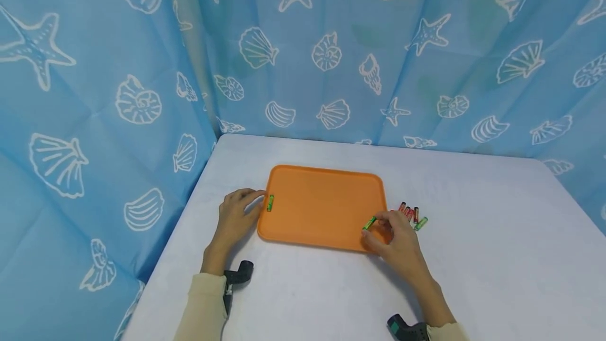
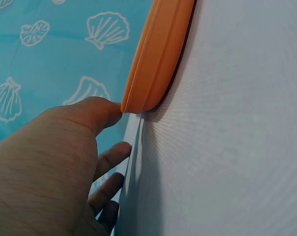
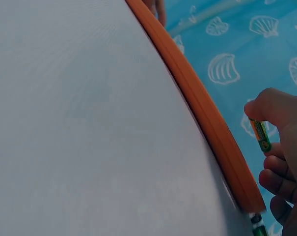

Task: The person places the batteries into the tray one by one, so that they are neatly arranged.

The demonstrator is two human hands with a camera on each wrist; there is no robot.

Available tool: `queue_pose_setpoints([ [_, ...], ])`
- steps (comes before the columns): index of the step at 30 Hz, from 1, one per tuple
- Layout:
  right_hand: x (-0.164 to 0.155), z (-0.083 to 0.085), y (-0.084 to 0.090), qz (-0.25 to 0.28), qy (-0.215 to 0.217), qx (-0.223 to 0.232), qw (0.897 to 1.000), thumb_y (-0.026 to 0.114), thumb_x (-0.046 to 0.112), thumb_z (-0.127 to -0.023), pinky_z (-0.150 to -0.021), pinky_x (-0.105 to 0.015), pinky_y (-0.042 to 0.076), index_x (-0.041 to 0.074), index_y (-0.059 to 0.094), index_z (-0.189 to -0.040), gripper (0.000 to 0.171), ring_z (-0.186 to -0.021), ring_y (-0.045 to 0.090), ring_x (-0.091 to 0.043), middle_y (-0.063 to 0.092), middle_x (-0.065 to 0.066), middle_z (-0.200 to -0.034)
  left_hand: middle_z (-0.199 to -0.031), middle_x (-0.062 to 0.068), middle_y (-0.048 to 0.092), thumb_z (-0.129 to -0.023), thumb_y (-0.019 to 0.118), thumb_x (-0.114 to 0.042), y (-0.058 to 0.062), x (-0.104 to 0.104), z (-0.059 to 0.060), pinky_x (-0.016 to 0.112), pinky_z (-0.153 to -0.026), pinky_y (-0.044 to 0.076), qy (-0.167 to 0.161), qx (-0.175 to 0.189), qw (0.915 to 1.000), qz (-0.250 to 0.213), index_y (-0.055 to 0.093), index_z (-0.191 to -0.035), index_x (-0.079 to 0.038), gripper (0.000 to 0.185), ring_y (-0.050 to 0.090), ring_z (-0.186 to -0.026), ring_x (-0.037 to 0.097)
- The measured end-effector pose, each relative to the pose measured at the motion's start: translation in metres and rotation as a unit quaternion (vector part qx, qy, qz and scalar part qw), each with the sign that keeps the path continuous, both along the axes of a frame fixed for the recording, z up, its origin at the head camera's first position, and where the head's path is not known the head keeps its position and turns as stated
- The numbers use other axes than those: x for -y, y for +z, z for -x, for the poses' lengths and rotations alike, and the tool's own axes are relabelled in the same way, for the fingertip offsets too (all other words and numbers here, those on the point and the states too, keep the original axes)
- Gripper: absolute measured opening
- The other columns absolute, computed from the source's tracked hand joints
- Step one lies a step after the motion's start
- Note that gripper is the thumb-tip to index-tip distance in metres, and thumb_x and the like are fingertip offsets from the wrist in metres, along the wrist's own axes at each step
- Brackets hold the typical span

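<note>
While one green battery [image 1: 270, 202] lies inside, tray [image 1: 322, 199] (orange) rests.

Head view looks down over the whole table; both wrist views skim low, sharing the orange tray [image 1: 322, 207] rim.

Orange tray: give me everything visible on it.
The orange tray is a flat rectangle with rounded corners and a low raised rim, smooth and matte, plastic by the look. It lies level on the white table, long sides running left to right. One green battery lies inside by its left rim. The left hand touches that left edge, thumb against the rim. The right hand pinches a second green battery over the tray's front right corner. More batteries lie on the table just off its right edge.
</note>
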State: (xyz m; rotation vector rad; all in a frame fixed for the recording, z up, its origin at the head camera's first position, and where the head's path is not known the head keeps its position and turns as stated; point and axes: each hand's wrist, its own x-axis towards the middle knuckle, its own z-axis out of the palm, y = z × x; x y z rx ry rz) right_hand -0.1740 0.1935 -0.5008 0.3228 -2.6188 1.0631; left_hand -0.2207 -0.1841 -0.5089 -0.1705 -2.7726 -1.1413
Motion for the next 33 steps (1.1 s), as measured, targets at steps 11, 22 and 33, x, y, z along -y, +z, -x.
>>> queue_pose_setpoints([
  [11,0.039,0.025,-0.003,-0.025,0.081,0.018,0.996,0.084,0.030,-0.082,-0.084,-0.041,0.050,0.012,0.063,-0.115,0.043,-0.095,0.055,-0.016,0.057,-0.001,-0.103,-0.136,0.014,0.053,-0.101,0.062,-0.029,-0.010,-0.002,-0.003,0.060,-0.111,0.019,-0.002,-0.003,1.0000,-0.003,0.066,-0.133,-0.020,0.033,0.036,-0.133,0.038],
  [22,0.090,0.046,0.006,-0.031,0.147,0.037,0.988,0.081,0.033,-0.085,-0.090,-0.041,0.048,0.012,0.064,-0.117,0.042,-0.099,0.055,-0.017,0.058,-0.001,-0.111,-0.138,0.011,0.053,-0.101,0.061,-0.029,-0.006,0.001,0.000,0.057,-0.112,0.018,0.004,0.004,1.0000,0.001,0.066,-0.134,-0.021,0.034,0.034,-0.135,0.034],
  [33,0.130,0.066,0.005,-0.071,0.175,0.027,0.982,0.080,0.035,-0.085,-0.094,-0.043,0.042,0.012,0.064,-0.117,0.042,-0.101,0.051,-0.018,0.056,0.000,-0.114,-0.135,0.014,0.055,-0.100,0.063,-0.027,-0.004,0.004,0.001,0.060,-0.110,0.022,0.000,-0.032,0.9995,0.004,0.067,-0.132,-0.019,0.033,0.037,-0.132,0.039],
])
